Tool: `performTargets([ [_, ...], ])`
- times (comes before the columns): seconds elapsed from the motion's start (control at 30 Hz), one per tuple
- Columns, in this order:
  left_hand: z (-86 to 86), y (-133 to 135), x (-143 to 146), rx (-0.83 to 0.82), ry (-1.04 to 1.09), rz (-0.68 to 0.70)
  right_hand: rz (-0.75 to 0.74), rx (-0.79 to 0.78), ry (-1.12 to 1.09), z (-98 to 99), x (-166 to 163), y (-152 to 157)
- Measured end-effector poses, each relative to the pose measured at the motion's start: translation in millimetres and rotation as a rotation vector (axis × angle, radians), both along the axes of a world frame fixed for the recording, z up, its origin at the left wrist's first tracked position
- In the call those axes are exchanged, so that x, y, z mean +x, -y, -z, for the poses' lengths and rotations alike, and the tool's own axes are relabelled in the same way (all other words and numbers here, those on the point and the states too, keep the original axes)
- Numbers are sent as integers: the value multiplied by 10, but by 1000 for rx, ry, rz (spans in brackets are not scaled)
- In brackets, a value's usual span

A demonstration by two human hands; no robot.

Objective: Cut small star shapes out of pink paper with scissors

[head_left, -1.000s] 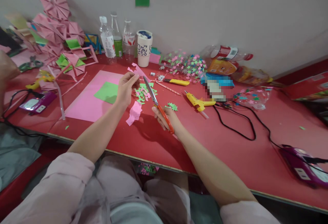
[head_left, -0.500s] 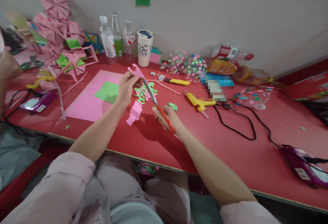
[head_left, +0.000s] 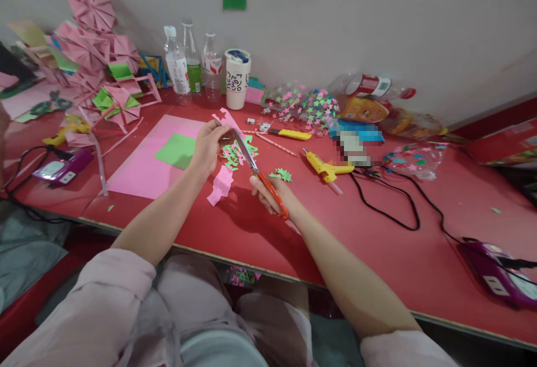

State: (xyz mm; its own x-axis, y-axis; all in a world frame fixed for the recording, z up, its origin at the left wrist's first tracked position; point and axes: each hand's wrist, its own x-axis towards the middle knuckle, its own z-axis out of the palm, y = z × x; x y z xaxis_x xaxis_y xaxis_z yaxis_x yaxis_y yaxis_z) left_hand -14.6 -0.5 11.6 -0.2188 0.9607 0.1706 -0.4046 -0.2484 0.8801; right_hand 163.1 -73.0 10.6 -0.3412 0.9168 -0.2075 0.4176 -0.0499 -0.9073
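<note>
My left hand (head_left: 207, 144) pinches a small piece of pink paper (head_left: 227, 117) with a jagged cut edge. In my right hand (head_left: 272, 192) is a pair of scissors (head_left: 248, 154) with red-orange handles, its blades pointing up and left to the paper. The blade tips meet the paper close to my left fingertips; whether they bite into it I cannot tell. Below the blades lie green and pink paper scraps (head_left: 233, 157) and a loose pink offcut (head_left: 221, 184). Small green paper stars (head_left: 282, 174) sit just beyond my right hand.
A green sheet (head_left: 176, 151) lies on a larger pink sheet (head_left: 138, 179) at left. A yellow glue gun (head_left: 327, 166) and yellow utility knife (head_left: 293, 134) lie right of centre. Bottles (head_left: 178, 70) and a cup (head_left: 237, 84) stand along the wall. Black cables (head_left: 398, 227) cross the right side.
The pink paper has turned slightly against the blade tips, and both hands have shifted a little. At the far left, another person's arm has drawn back toward the edge of view.
</note>
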Motion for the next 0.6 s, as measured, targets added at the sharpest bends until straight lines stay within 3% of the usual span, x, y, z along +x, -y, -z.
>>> performTargets([
  [0.6,29,4,26,14,26,52,11,-4,-8,22,-4,-20],
])
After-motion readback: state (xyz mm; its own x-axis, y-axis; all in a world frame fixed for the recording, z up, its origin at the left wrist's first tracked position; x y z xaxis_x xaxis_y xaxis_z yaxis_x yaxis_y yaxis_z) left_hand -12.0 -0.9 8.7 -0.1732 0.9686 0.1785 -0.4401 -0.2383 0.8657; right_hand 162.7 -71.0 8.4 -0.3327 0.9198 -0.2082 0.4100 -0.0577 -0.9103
